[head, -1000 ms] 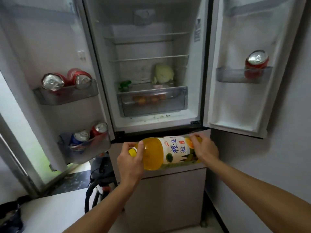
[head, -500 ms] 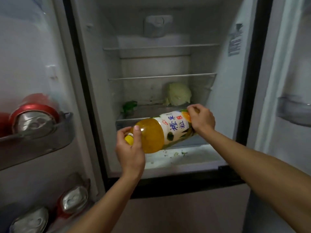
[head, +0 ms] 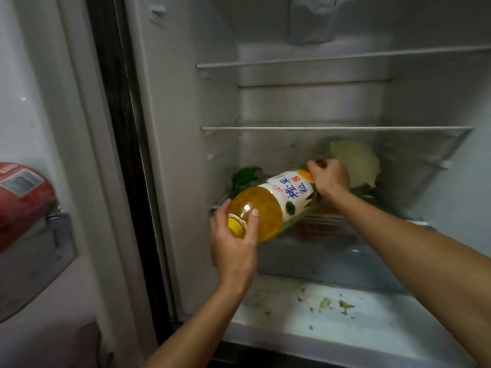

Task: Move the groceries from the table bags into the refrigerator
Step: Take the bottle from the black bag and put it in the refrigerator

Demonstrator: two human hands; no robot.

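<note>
The left hand (head: pixel 233 251) grips the neck of the bottle (head: pixel 268 205) just behind its yellow cap, thumb and fingers curled round it. The bottle lies tilted on its side inside the fridge (head: pixel 186 128), above the drawer (head: pixel 318 253), cap toward the camera. Farther in, the right hand (head: pixel 329 176) curls its fingers over the bottle's base, and behind it a cabbage (head: pixel 356 160) sits on the shelf (head: pixel 414 208), with greens (head: pixel 244 176) to its left.
</note>
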